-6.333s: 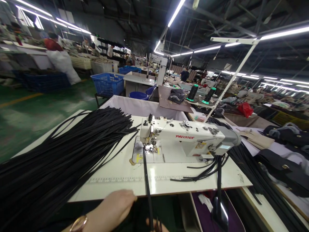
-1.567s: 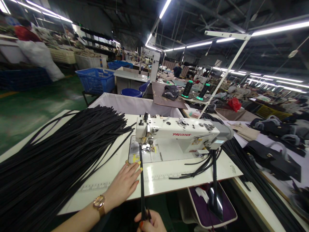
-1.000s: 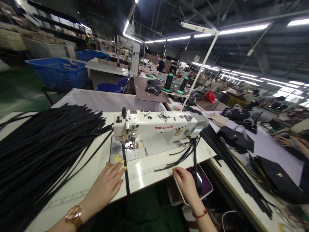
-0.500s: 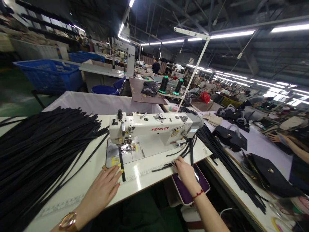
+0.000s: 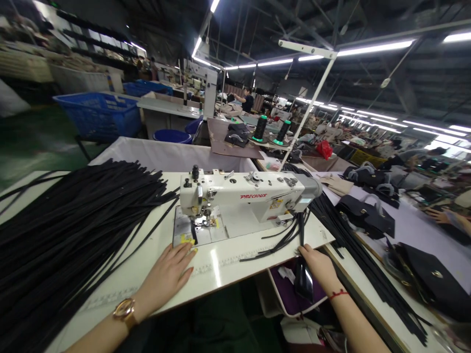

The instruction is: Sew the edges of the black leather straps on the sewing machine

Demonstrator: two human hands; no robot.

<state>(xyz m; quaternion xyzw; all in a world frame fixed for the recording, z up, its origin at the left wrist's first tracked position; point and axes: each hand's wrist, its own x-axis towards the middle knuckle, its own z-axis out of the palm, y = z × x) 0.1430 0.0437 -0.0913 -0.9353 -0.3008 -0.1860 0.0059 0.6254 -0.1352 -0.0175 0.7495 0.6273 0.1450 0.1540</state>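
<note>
Black strip under the presser foot of the white PRECIOUS sewing machine, its short free end pointing toward the table's front edge. Left hand: palm down on the worktable, fingers slightly apart, nothing seen in the grasp; fingertips at the front of the metal bed plate, just beside the strip end. Contact with the strip: cannot tell. Wristwatch on that wrist.

Right hand: at the table's front edge, fingers bunched together against a hanging black strap; whether clamped on it, cannot tell. Red bracelet on that wrist. Purple-lined bin below the edge.

Left of machine: large bundle of black strips. Right: black bags on a neighbouring table. Two black thread spools behind.
</note>
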